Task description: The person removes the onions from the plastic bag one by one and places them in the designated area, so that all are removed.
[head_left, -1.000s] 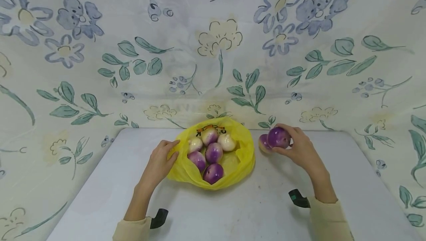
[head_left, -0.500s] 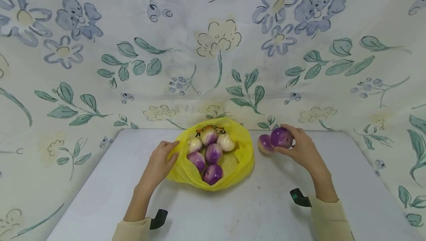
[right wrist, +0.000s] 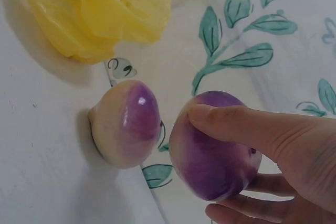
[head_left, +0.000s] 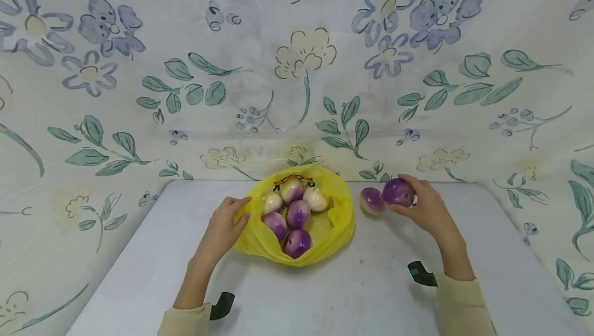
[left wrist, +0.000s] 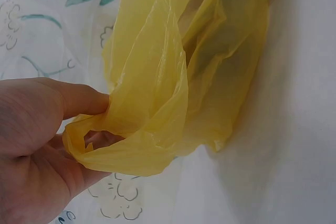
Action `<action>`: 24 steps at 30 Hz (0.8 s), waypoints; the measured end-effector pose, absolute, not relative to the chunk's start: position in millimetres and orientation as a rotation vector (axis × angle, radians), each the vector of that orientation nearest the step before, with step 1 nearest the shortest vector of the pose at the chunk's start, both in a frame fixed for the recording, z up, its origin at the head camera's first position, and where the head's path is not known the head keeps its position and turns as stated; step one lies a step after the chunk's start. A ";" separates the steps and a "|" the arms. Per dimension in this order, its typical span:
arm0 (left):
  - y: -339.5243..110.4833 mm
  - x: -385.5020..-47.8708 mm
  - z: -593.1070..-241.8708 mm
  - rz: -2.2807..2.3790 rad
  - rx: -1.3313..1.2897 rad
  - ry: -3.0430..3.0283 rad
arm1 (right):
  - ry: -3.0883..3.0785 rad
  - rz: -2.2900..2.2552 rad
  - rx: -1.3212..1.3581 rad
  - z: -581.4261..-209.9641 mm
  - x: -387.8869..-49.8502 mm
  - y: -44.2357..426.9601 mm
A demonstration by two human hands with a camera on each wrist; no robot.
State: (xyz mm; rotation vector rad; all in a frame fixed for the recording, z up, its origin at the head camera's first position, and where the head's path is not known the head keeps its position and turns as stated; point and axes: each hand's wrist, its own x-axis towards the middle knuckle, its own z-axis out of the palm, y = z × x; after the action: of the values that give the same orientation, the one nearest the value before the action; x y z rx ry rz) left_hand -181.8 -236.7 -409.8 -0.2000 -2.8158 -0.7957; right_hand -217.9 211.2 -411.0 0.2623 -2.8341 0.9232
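A person's left hand (head_left: 225,225) pinched the left edge of a yellow bag (head_left: 342,233) holding six bulbs (head_left: 298,214). Slightly farther off, the right hand (head_left: 428,206) was clamped on a purple turnip (head_left: 398,192), just beside a loose turnip (head_left: 372,201) right of the bag, before a floral cloth (head_left: 325,1). The step appeared to be placing it there; the next move seemingly called for gentle release. Half a second earlier, it overlapped its neighbor in view; it had since shifted right.

Floral b/g cloth (head_left: 297,73) behind wht tbl (head_left: 352,289)
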 end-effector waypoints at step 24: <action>-235.8 -181.0 -412.6 -0.796 -0.204 -2.814 | -2.901 0.942 0.193 -428.9 -223.0 218.9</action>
State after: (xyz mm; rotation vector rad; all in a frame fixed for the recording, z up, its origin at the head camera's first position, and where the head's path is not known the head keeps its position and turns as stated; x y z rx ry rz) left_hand -181.0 -235.8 -412.6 -0.2036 -2.8138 -0.7959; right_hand -223.0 218.9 -428.9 0.1930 -2.9007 0.9415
